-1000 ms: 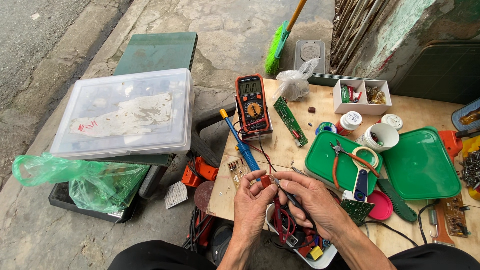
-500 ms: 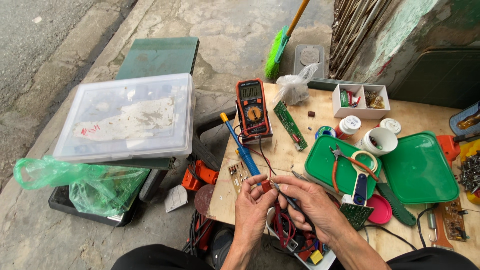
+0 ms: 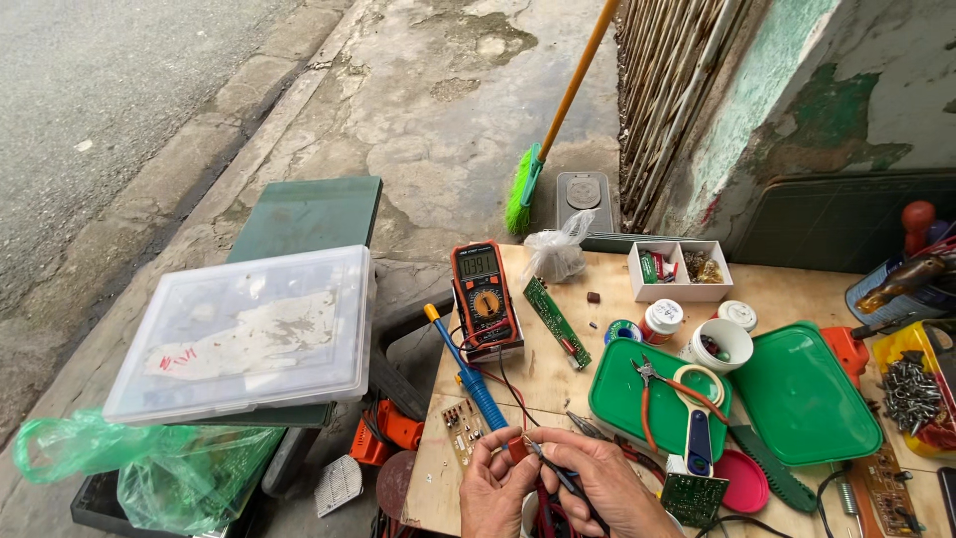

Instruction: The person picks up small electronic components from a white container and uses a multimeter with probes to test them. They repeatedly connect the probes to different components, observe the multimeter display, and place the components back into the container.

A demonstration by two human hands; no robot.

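Both hands work at the table's near edge: left hand [image 3: 495,490] pinches a small red part [image 3: 518,447], right hand [image 3: 607,488] grips a probe [image 3: 546,465] against it. Looks like testing; next needs steady contact while reading the meter [image 3: 485,299].

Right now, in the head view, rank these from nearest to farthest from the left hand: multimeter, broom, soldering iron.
From the left hand:
1. Soldering iron, just above the hand, handle end beside it.
2. Multimeter, farther up the table.
3. Broom, beyond the table on the pavement.
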